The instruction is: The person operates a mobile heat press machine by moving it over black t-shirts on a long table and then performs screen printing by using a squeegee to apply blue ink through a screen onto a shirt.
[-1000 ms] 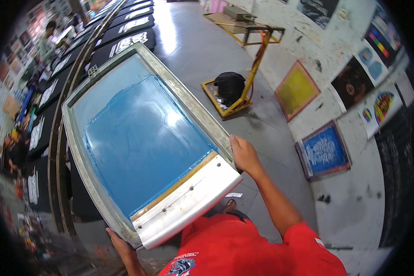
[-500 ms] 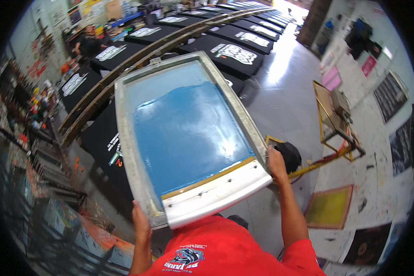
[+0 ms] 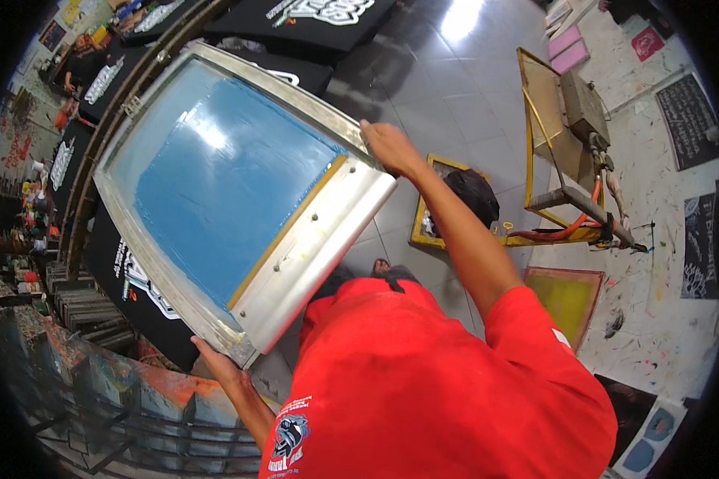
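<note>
While both hands grip it, screen frame (image 3: 224,184) spans between fingers (image 3: 373,132).

Blue mesh screen (image 3: 224,191), silver-framed

Black printed T-shirts (image 3: 136,279) lie flat on a long curved row of platens running to the upper left; a grey tiled floor (image 3: 447,104) reflects overhead light; a yellow metal stand (image 3: 559,136) with an orange hose (image 3: 563,230) sits to the right, a yellow-framed screen (image 3: 569,297) lying flat on the floor just below it; paint-spattered ground holds dark posters (image 3: 687,120); a second person (image 3: 80,64) in black stands at the far upper left.
</note>
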Available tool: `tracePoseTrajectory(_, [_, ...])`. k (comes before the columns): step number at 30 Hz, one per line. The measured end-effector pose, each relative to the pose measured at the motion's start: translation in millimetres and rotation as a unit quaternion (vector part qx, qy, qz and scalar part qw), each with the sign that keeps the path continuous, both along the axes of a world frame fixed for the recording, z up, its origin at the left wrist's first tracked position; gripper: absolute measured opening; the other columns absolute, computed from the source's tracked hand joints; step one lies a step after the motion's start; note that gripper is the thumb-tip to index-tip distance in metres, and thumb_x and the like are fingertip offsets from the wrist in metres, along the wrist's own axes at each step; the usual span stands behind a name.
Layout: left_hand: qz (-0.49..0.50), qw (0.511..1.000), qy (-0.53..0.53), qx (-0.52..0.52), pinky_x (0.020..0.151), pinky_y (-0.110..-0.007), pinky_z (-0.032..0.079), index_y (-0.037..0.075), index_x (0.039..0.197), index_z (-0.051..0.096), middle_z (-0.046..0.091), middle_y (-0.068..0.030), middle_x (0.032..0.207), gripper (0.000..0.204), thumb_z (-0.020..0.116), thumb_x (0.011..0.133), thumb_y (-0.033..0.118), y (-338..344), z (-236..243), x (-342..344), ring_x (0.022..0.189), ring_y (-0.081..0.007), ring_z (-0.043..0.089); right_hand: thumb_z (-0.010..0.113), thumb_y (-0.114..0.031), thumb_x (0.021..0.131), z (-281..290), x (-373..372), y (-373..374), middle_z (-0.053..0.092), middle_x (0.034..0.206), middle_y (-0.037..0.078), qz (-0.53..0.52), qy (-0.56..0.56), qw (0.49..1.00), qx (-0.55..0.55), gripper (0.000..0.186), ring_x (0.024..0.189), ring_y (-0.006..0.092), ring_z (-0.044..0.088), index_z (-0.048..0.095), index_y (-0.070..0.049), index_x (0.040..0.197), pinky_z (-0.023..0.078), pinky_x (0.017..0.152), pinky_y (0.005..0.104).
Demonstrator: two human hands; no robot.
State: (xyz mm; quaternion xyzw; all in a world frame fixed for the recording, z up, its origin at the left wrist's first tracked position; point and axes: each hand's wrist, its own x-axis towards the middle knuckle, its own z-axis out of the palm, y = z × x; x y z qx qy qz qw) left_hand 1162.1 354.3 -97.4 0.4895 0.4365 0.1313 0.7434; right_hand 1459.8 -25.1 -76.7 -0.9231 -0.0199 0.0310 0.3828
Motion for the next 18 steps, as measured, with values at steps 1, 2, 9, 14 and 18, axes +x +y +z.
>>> tracePoseTrajectory(1, [0.016,1.0,0.004,-0.005,0.106,-0.04,0.039,-0.002,0.145,0.033,0.042,-0.0168,0.145,0.07,0.029,0.102,0.054,-9,8,6,0.129,-0.0297,0.047,0.034,-0.043,0.1,5,4,-2,0.062,0.096,0.032,-0.005,0.002,1.0,0.003,0.059,0.095,0.0484,0.059,0.064,0.007,0.09,0.045,0.085,0.0504])
tracePoseTrajectory(2, [0.012,1.0,0.004,0.002,0.108,-0.04,0.037,-0.001,0.146,0.032,0.039,-0.0169,0.147,0.071,0.029,0.102,0.054,-14,9,8,0.131,-0.0299,0.044,0.034,-0.043,0.1,7,9,-4,0.062,0.096,0.032,-0.009,0.005,1.0,0.006,0.059,0.095,0.0483,0.059,0.064,0.006,0.09,0.045,0.085,0.0502])
tracePoseTrajectory(9, [0.029,0.999,0.014,0.002,0.11,-0.04,0.033,0.0,0.148,0.03,0.036,-0.0156,0.15,0.072,0.031,0.101,0.055,-22,10,13,0.135,-0.0293,0.039,0.035,-0.044,0.099,10,20,-15,0.063,0.097,0.031,-0.007,0.054,0.998,0.028,0.059,0.097,0.0469,0.059,0.064,0.007,0.092,0.045,0.085,0.049])
tracePoseTrajectory(14, [0.025,0.999,0.029,-0.004,0.111,-0.04,0.032,0.0,0.148,0.031,0.036,-0.0147,0.15,0.072,0.031,0.101,0.055,-23,17,25,0.135,-0.0292,0.039,0.034,-0.044,0.099,9,21,-12,0.062,0.098,0.032,-0.016,0.041,0.999,0.008,0.059,0.097,0.0474,0.059,0.064,0.007,0.093,0.045,0.086,0.049])
tracePoseTrajectory(18, [0.005,0.999,0.037,0.034,0.11,-0.042,0.033,0.003,0.148,0.031,0.038,-0.0145,0.149,0.076,0.032,0.099,0.061,-13,5,28,0.135,-0.0308,0.04,0.034,-0.044,0.099,-5,24,-13,0.062,0.098,0.031,-0.016,0.056,0.998,0.018,0.059,0.096,0.0482,0.059,0.065,0.005,0.093,0.045,0.085,0.0497])
